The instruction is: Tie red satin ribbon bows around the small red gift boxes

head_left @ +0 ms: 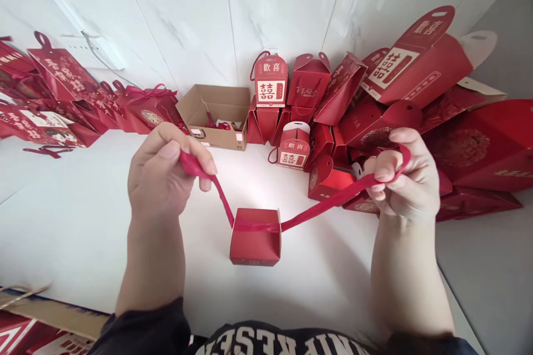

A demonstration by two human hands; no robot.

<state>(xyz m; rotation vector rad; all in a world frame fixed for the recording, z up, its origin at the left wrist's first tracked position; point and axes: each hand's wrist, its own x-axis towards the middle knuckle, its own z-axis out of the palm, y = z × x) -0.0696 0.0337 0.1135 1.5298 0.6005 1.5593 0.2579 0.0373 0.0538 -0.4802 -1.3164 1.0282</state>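
A small red box (pixel 255 247) sits on the white table near the front middle. A red ribbon (pixel 327 203) crosses the top of the box and rises from both sides. My left hand (pixel 169 169), raised left of the box, pinches one end of the ribbon. The other end is held between the fingers of my right hand (pixel 402 177), which is raised to the right, in front of the piled red boxes. Both stretches of ribbon look drawn fairly straight, and neither hand touches the box.
An open cardboard carton (pixel 225 136) with red pieces inside stands at the back. Red gift boxes (pixel 271 80) are stacked right of it, with more red boxes (pixel 66 75) at the left. A marbled wall (pixel 191 22) rises behind. More red packages (pixel 25 333) lie at the lower left.
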